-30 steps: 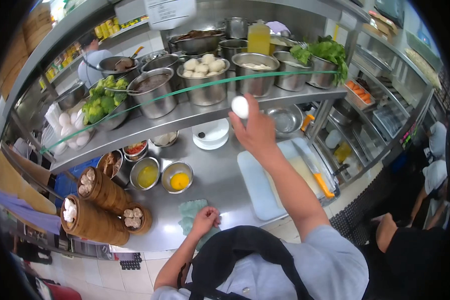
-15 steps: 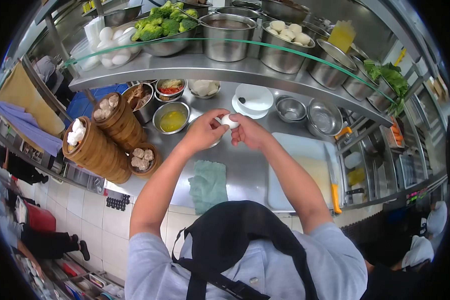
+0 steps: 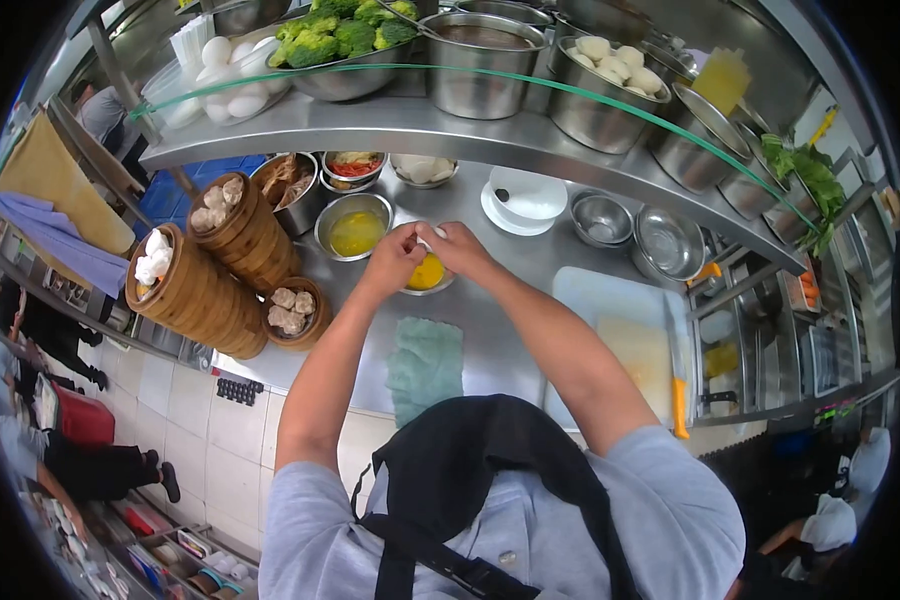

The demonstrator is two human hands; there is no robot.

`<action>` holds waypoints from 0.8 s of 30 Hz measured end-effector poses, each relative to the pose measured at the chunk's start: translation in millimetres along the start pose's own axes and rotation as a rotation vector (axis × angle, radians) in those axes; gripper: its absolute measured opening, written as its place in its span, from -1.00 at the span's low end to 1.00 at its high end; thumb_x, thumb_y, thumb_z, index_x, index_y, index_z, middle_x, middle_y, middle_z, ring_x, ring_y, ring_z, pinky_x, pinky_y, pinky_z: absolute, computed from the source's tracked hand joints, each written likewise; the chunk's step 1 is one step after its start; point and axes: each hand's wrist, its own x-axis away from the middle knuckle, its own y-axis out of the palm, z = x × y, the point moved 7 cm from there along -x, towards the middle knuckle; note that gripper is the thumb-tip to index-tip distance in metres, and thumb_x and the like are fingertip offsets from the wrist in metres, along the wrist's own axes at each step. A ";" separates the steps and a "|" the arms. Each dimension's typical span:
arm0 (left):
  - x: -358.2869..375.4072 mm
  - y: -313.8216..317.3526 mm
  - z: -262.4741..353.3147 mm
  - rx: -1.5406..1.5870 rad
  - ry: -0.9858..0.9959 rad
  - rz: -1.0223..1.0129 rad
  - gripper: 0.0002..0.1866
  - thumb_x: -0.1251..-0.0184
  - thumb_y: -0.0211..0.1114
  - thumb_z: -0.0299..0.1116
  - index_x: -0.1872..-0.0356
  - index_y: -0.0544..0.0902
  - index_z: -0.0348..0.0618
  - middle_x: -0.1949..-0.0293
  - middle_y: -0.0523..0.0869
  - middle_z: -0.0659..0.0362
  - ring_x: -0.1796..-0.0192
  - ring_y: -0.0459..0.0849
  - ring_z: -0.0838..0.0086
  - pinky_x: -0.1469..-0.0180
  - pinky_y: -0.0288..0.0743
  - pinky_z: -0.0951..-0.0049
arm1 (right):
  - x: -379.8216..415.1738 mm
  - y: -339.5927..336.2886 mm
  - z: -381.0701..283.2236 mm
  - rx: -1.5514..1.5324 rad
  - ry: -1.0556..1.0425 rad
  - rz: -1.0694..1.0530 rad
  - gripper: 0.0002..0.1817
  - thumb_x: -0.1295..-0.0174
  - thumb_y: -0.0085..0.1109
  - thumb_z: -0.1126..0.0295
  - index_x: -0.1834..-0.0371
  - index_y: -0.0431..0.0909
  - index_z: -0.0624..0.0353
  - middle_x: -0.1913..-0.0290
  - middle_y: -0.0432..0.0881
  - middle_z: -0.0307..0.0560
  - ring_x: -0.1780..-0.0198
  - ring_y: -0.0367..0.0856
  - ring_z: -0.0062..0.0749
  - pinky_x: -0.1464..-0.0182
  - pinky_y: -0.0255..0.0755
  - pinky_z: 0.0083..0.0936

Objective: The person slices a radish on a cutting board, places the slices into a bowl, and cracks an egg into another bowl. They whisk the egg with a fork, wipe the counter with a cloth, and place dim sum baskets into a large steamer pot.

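Observation:
A white egg (image 3: 431, 234) is pinched between my two hands, mostly covered by the fingers. My left hand (image 3: 394, 262) is closed on its left side, and my right hand (image 3: 460, 251) grips it from the right. Directly below them is a small metal bowl with bright yellow egg (image 3: 427, 272) in it, its far rim hidden by my hands. Just behind my left hand stands another metal bowl holding yellow liquid (image 3: 356, 232). A green cloth (image 3: 425, 368) lies flat on the steel counter nearer to me.
Bamboo steamers (image 3: 205, 305) with dumplings stand at the left. To the right, a white cutting board (image 3: 615, 345) carries an orange-handled knife (image 3: 680, 400). White bowls (image 3: 528, 200) and metal bowls (image 3: 668, 243) sit behind. A shelf (image 3: 370, 130) overhead bears eggs, broccoli and pots.
Both hands have moved left and slightly toward me with the egg, from beside the small bowl to over it. Yellow egg now shows in that bowl. The view has shifted slightly.

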 end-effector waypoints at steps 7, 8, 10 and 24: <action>-0.5 -9.2 -13.8 -0.101 0.007 0.070 -0.60 -0.33 0.16 -0.58 -0.20 0.60 -0.28 0.25 0.69 0.19 0.26 0.65 0.55 0.12 0.54 0.53 | -24.5 7.8 10.0 0.167 -0.104 0.012 -0.29 -0.38 0.09 -0.25 0.21 0.65 0.37 0.53 0.64 0.02 0.47 0.67 -0.32 0.37 0.51 -0.34; -0.9 -10.3 -16.5 -0.066 -0.003 0.066 -0.60 -0.32 0.16 -0.58 -0.20 0.60 -0.27 0.23 0.69 0.17 0.23 0.64 0.54 0.09 0.54 0.52 | -26.5 7.3 11.9 0.168 -0.100 0.007 -0.29 -0.38 0.09 -0.25 0.21 0.65 0.37 0.53 0.64 0.02 0.47 0.67 -0.32 0.37 0.51 -0.34; -1.3 -13.2 -15.8 -0.027 -0.015 0.057 -0.59 -0.32 0.15 -0.59 -0.20 0.61 -0.26 0.20 0.70 0.15 0.20 0.63 0.53 0.06 0.53 0.51 | -25.2 4.7 5.4 0.392 -0.177 0.015 -0.28 -0.33 0.12 -0.27 0.22 0.64 0.37 0.41 0.69 0.16 0.32 0.73 -0.12 0.23 0.54 -0.26; -3.5 -17.8 26.0 -0.398 0.150 -0.084 -0.56 -0.33 0.22 -0.55 -0.25 0.56 -0.23 -0.07 0.68 0.00 -0.03 0.71 0.22 -0.09 0.57 0.33 | -6.9 3.7 -8.3 0.130 -0.038 -0.156 -0.35 -0.30 0.16 -0.17 -0.13 0.58 0.23 -0.05 0.69 0.09 -0.06 0.70 -0.08 -0.02 0.58 -0.15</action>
